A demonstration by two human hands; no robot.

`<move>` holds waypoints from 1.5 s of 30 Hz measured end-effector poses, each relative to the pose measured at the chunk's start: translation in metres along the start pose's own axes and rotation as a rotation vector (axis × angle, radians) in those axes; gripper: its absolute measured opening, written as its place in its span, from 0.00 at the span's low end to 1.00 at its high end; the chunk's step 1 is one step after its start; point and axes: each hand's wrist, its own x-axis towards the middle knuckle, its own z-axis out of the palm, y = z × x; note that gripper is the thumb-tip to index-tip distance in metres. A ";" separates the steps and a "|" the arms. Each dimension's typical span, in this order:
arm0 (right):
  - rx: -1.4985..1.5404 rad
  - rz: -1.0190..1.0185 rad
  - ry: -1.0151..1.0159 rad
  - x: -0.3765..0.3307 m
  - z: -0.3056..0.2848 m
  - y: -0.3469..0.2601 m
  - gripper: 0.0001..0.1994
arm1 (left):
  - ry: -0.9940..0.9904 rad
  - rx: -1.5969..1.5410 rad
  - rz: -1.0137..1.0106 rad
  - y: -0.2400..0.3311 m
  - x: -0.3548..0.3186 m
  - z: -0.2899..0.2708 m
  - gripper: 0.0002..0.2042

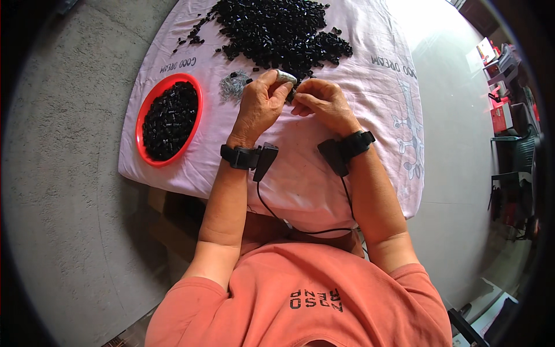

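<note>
My left hand (260, 110) is closed in a pinch, thumb against the index finger, which wears a pale greyish wrap (286, 76) at its tip. Close to its right, my right hand (328, 105) has its thumb and fingers pressed together. The fingertips of both hands nearly meet; whatever lies in them is too small or hidden to name. Just beyond them spreads a large heap of small glossy black plastic pieces (272, 34). Beside my left hand lies a little pile of thin silvery metal pins (233, 87).
A red plastic bowl (199, 118) filled with black pieces stands at the left on the pink printed cloth (324, 196) covering the table. A strapped black device (240, 156) sits on each wrist, with cables hanging down. A green chair (523, 150) and red items are at far right.
</note>
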 end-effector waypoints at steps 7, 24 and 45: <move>0.015 -0.008 -0.005 0.002 0.001 0.003 0.06 | -0.014 0.011 0.024 -0.009 0.001 0.004 0.04; 0.164 0.029 0.001 0.002 -0.002 0.005 0.09 | 0.222 0.004 0.017 -0.010 -0.006 0.019 0.03; 0.175 0.036 -0.030 0.001 -0.004 0.004 0.10 | 0.162 0.094 0.045 -0.009 -0.003 0.018 0.04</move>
